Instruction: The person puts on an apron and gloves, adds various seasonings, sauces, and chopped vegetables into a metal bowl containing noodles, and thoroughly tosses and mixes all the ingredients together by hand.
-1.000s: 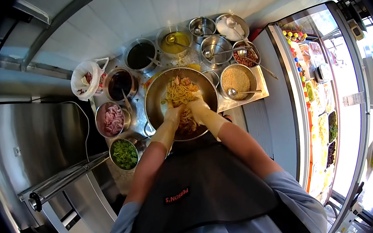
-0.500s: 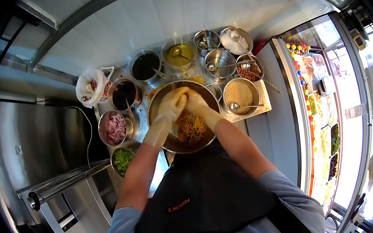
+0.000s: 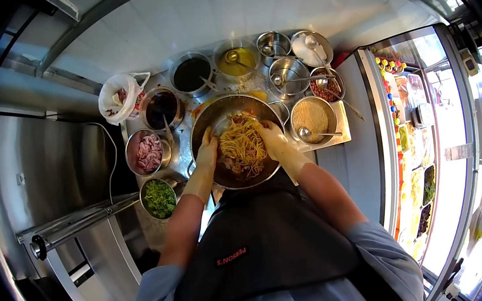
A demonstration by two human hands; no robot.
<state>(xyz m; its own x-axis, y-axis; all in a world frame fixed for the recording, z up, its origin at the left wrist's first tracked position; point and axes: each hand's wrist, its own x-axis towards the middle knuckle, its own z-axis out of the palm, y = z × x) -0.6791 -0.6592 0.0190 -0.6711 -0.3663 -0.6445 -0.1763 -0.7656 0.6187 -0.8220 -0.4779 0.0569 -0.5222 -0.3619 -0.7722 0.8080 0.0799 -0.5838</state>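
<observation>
A large metal mixing bowl point(image 3: 198, 117) stands in front of me, with a heap of noodles point(image 3: 241, 144) coated in sauce inside it. My left hand point(image 3: 207, 149), in a thin pale glove, reaches into the bowl at the left of the noodles, its fingers stretched out. On the other side, my right hand point(image 3: 272, 140), gloved the same way, lies with its fingers extended against the noodles' right edge. Some fingertips are hidden by noodles. Both hands are apart.
Around the bowl stand pots of dark sauce point(image 3: 161, 107), yellow oil point(image 3: 236, 68), sliced pink onion point(image 3: 149, 153), chopped greens point(image 3: 159, 199), peanuts point(image 3: 321, 92) and pale granules point(image 3: 309, 115). A plastic-bag-lined container point(image 3: 109, 97) is at left. A lit display case point(image 3: 412, 151) stands right.
My hands were together at the far side of the bowl; now they are parted, nearer to me, one on each side of the noodles. The noodles look more spread and heaped.
</observation>
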